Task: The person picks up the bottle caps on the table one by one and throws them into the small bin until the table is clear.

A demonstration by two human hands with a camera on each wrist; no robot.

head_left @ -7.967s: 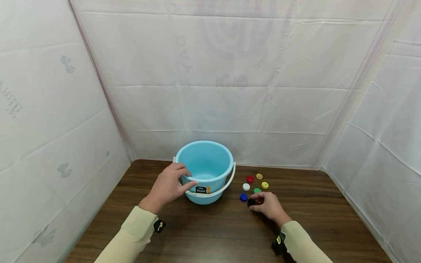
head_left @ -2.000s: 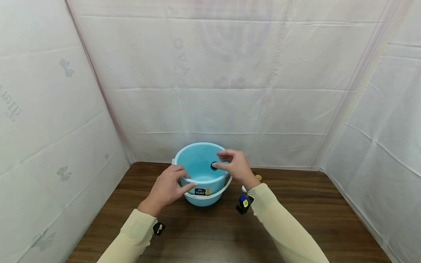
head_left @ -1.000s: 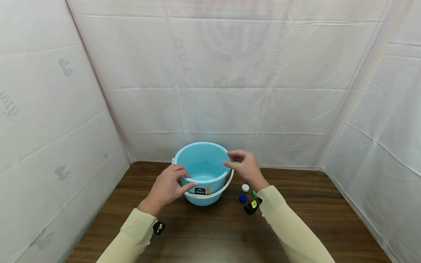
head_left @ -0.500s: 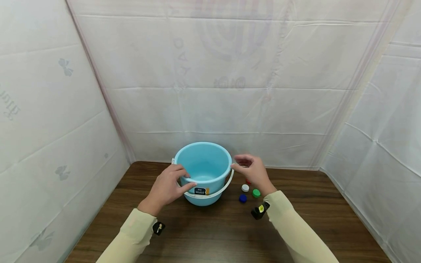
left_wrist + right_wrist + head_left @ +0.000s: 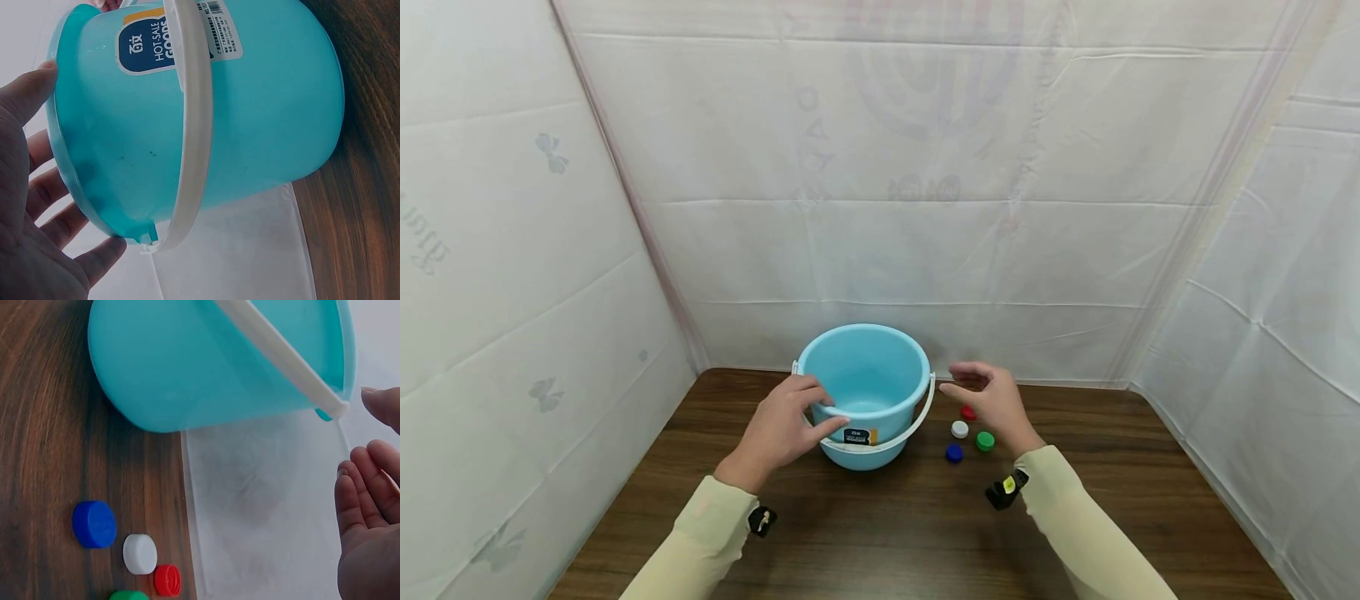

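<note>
A light-blue bucket [image 5: 891, 423] stands upright on the wooden table, its white handle [image 5: 195, 125] hanging down at the front. My left hand [image 5: 778, 429] holds the near-left rim, thumb outside and fingers over the edge. Just right of the bucket, my right hand [image 5: 996, 408] hovers with nothing in it, thumb and fingers apart. Below that hand lie bottle caps: a red cap [image 5: 968, 412], a white cap [image 5: 959, 429], a green cap [image 5: 985, 442] and a blue cap [image 5: 954, 453]. Part of the bucket's inner floor is hidden behind its front wall.
White sheeting [image 5: 925, 250] rises behind the brown table [image 5: 880, 533] and along both sides. A printed label [image 5: 147, 44] is stuck on the bucket's front. Each wrist carries a small black camera, such as the right wrist's camera [image 5: 1006, 490].
Earlier my right hand pinched a black cap on the table, then held it over the bucket. Now the fingers have let go and the hand has drawn back right. The left hand stays put.
</note>
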